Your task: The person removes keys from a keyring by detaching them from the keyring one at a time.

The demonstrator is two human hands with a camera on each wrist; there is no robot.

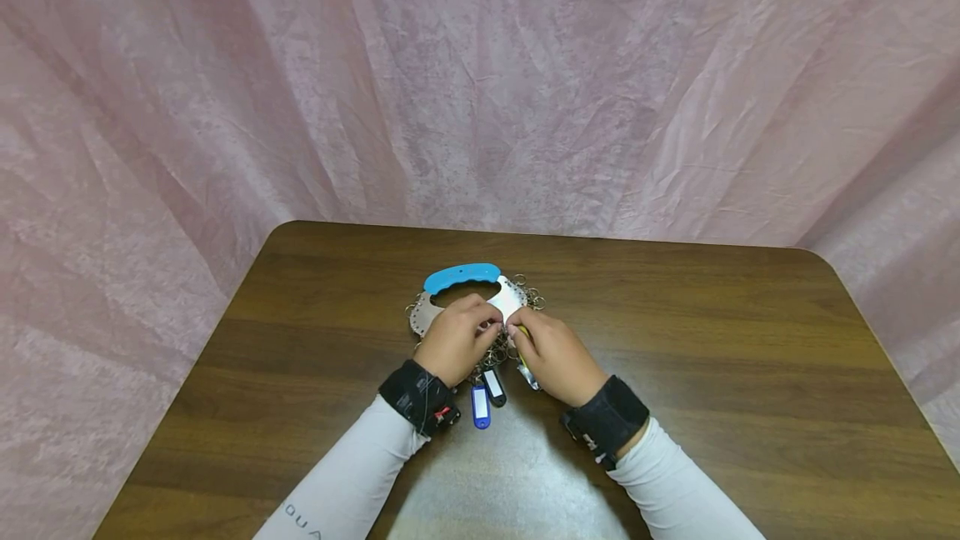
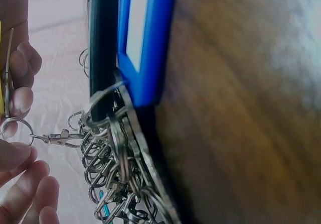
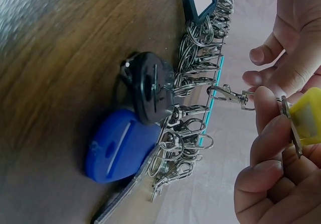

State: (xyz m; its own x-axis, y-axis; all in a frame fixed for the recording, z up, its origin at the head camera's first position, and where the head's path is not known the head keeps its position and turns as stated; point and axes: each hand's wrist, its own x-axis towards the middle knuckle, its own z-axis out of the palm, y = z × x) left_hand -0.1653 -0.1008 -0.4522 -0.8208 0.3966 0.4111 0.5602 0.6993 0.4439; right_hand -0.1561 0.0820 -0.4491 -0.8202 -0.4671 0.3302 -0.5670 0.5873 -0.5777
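Note:
A metal key holder plate (image 1: 512, 298) with a blue grip handle (image 1: 462, 275) lies on the table, many small clasps and rings along its edge. My left hand (image 1: 459, 338) is over its near side and pinches a split ring (image 2: 17, 120) joined to a swivel clasp (image 2: 59, 137). My right hand (image 1: 557, 357), close beside it, holds a yellow key tag (image 3: 307, 114) with a key (image 3: 291, 126) against the same ring. The clasp hooks onto the plate's edge. A blue key tag (image 1: 481, 407) and a black key tag (image 1: 494, 388) hang toward me.
The brown wooden table (image 1: 712, 340) has rounded far corners. Behind it hangs a pink curtain (image 1: 525, 90). Black straps (image 1: 611, 415) with small cameras sit around both wrists.

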